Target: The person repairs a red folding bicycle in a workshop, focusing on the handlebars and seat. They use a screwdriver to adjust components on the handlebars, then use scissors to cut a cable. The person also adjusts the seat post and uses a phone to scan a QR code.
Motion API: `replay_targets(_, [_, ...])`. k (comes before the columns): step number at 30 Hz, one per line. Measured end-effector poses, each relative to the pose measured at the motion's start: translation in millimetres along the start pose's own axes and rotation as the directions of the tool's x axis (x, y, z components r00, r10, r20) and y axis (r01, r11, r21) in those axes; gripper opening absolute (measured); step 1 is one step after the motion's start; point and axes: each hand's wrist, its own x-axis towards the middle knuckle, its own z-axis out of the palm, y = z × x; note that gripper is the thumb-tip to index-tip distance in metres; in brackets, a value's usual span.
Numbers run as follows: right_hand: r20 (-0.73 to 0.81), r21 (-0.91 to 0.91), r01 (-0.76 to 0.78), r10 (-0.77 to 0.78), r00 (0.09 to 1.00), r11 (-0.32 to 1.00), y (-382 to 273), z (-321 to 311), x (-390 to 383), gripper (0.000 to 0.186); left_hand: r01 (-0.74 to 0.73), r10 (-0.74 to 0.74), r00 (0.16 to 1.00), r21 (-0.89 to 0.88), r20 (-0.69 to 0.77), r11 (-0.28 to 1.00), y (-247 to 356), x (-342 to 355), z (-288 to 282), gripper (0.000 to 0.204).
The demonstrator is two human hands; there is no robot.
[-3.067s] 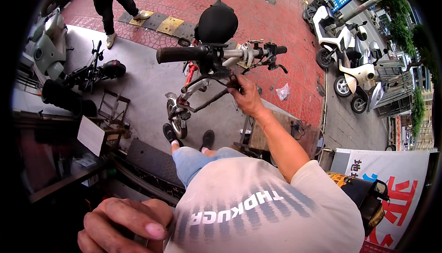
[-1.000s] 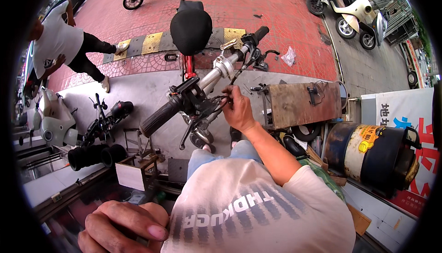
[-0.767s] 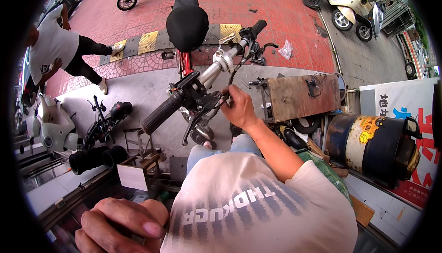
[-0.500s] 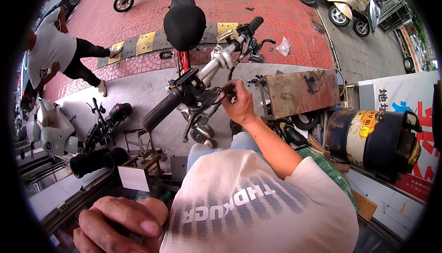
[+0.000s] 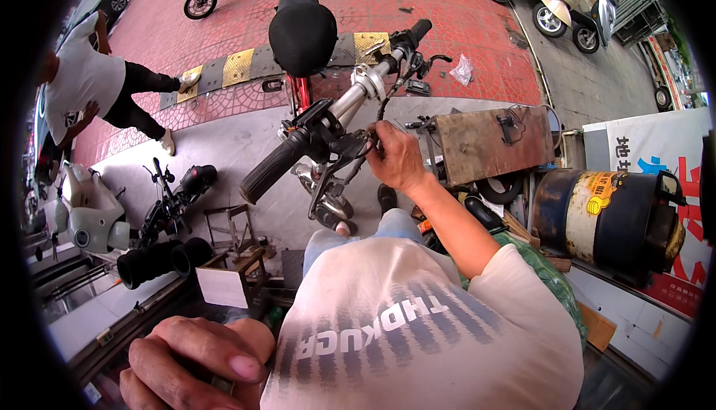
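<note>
- On my feed, the silver handlebar [image 5: 349,102] runs slantwise ahead of the wearer, its near end toward the left and its far end toward the right.
- I see the right hand [image 5: 400,158] on the near side of the handlebar, thumb and fingers closed in a pinch on a black cable [image 5: 382,110] that hangs beside it.
- So the cable lies at the right hand's fingertips and well apart from the left hand [image 5: 190,361].
- That left hand is nearer the wearer than the handlebar, off to its left, with fingers curled; I cannot tell whether they hold anything.
- A ribbed rubber grip [image 5: 274,169] covers the handlebar's near end, and a brake lever [image 5: 321,193] hangs just beside it.
- Beyond the handlebar I make out a black saddle [image 5: 302,33] and, past that, a black-and-yellow speed bump [image 5: 239,70].
- To the handlebar's right stands a low wooden counter [image 5: 477,145]; farther right lies a metal drum [image 5: 582,220].
- Well left of the handlebar, I have a person in a white shirt [image 5: 89,74] and a pale scooter [image 5: 93,208].
</note>
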Motion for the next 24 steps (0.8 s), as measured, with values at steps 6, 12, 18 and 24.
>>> replay_targets(6, [-0.054,-0.052,-0.029,0.027,0.998,0.998,-10,-4,4,0.024,0.116,-0.114,0.981,-0.006,0.158,0.993,6,-5,-13,0.035])
replay_targets(12, [-0.009,0.166,-0.122,0.125,0.992,0.978,2,-2,1,0.032,0.208,-0.208,0.964,0.022,0.162,0.978,18,-4,-16,0.037])
replay_targets(18, [0.037,0.197,-0.131,0.127,0.991,0.971,-6,5,-6,0.032,0.106,-0.112,0.968,0.042,0.223,0.994,13,-3,-29,0.039])
replay_targets(24, [-0.199,0.004,-0.031,0.031,0.98,1.0,-2,20,-4,0.025,-0.14,0.152,0.973,-0.081,0.174,0.987,-6,-5,-30,0.041])
